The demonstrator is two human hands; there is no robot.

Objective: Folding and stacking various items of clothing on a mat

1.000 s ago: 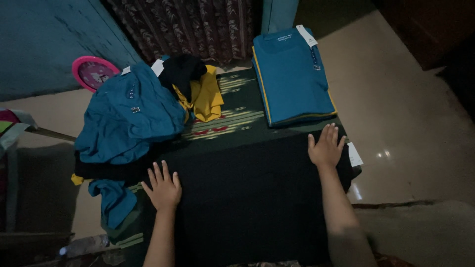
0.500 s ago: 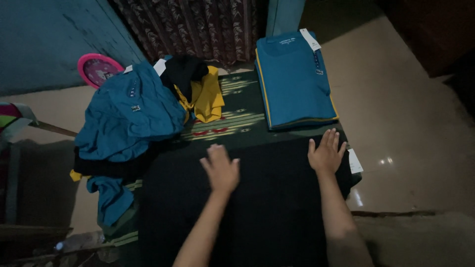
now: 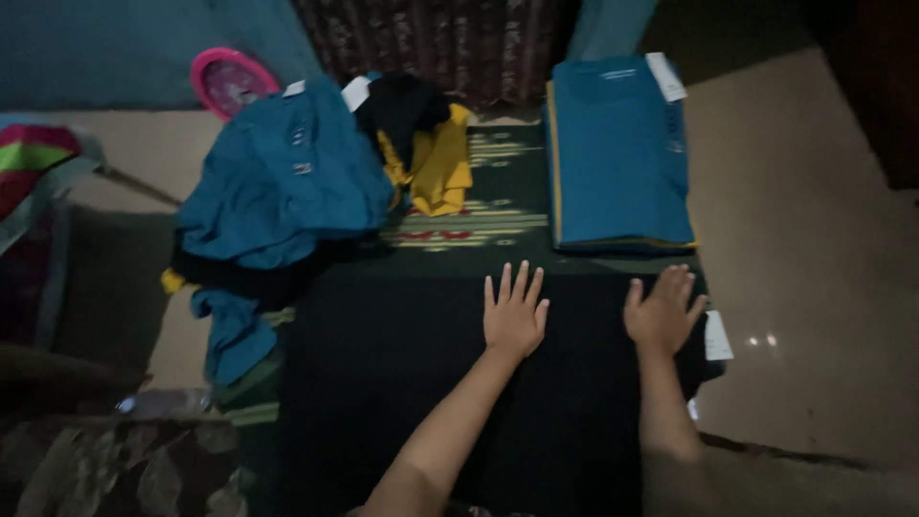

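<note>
The left hand [image 3: 514, 313] is now lying flat near the middle of the black garment [image 3: 421, 383], having slid across from its left edge a second ago, while the right hand [image 3: 662, 311] is staying pressed near the right edge; both are spread wide, holding nothing. The garment is lying on the green mat [image 3: 479, 206], just below the folded blue stack [image 3: 617, 158]. A loose blue pile [image 3: 278, 182] is crowding the left side; bare floor [image 3: 804, 258] is opening to the right.
</note>
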